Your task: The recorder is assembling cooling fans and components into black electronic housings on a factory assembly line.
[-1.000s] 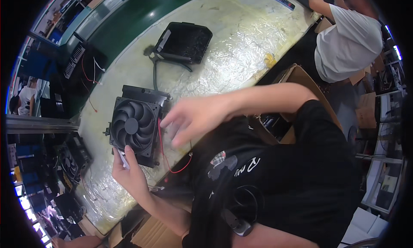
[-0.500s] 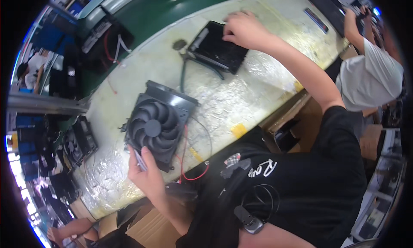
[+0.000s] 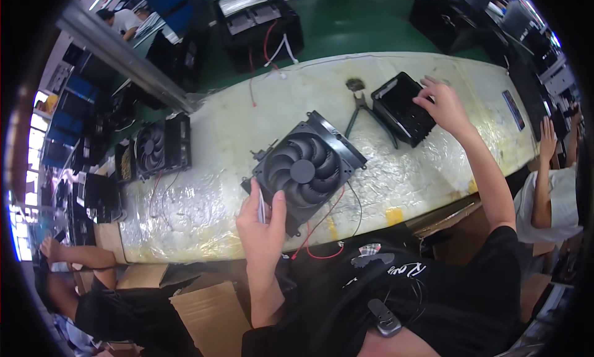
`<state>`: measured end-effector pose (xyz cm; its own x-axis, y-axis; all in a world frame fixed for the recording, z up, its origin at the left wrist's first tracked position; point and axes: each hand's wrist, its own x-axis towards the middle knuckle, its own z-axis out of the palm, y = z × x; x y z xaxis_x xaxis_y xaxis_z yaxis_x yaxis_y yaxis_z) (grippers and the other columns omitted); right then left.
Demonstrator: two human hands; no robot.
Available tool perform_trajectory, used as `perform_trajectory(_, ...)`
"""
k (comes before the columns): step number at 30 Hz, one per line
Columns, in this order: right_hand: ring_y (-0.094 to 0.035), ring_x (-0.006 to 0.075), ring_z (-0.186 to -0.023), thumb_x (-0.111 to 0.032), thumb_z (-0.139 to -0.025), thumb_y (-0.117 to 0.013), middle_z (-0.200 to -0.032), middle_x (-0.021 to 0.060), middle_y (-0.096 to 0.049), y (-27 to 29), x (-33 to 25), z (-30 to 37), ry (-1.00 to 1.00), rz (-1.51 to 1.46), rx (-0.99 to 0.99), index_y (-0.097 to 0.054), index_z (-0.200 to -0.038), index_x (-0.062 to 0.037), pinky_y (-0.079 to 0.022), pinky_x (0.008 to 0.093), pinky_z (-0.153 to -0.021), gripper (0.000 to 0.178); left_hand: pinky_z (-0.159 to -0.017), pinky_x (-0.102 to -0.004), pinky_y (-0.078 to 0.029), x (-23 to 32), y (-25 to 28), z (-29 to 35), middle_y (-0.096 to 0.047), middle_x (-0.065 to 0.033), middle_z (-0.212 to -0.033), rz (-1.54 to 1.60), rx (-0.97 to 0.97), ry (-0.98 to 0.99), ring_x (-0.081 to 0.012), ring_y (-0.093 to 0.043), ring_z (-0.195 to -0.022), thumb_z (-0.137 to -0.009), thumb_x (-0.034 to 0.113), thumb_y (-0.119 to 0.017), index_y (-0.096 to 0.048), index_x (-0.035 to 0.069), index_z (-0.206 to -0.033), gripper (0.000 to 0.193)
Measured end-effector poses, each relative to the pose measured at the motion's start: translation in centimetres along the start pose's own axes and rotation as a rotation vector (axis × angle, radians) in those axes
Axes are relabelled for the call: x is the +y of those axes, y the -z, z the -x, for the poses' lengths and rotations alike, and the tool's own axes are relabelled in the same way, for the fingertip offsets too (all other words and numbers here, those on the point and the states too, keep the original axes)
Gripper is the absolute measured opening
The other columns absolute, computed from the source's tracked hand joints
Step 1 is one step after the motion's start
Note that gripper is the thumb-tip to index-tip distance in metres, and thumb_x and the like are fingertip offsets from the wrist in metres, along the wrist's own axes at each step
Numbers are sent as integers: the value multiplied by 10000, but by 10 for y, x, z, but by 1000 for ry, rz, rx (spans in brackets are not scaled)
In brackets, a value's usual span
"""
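A black cooling fan in a square frame with a bracket lies tilted near the middle of the bench. My left hand is closed at its lower left edge, with the thumb in front. A thin whitish strip shows between thumb and fingers. Red and dark wires trail from the fan's lower side. My right hand hovers at the right side of a black box-like tray. Its fingers are bent together in a pinch, and I cannot make out anything in them.
Green-handled pliers lie left of the tray. Another fan unit stands at the bench's left end, and a black unit sits beyond the far edge. A dark strip-shaped thing lies at right. Another person's hand is beyond it.
The view has turned, so the bench and everything on it sit further right. My left hand stays at the fan. My right hand has drawn back toward the tray's right edge.
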<state>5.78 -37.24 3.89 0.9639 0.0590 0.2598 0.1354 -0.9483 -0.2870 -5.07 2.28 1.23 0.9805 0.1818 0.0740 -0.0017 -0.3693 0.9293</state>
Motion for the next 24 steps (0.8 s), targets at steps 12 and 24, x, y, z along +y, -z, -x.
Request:
perform_trajectory(12,-621,371,-1022,-156,-782,-694,-1041,238,-654,-4,-4,4,-53,-50,-31,-716,-860,-7,-492,397,-840,169,-533,-255,-387,-3,1,2,-489,-70,-698,-13,19,-79,-94,-447,-603,-863,148,-692,-513,-152,-1236,511)
perform_trajectory(24,-629,68,-748,-141,-931,-618,-864,44,-689,48,-102,8,144,-673,-104,-665,-1000,23,-503,198,-609,184,-629,-159,-379,12,19,14,-476,-12,-956,428,-203,68,-32,-461,-710,-867,14,-660,-336,-10,-1385,611)
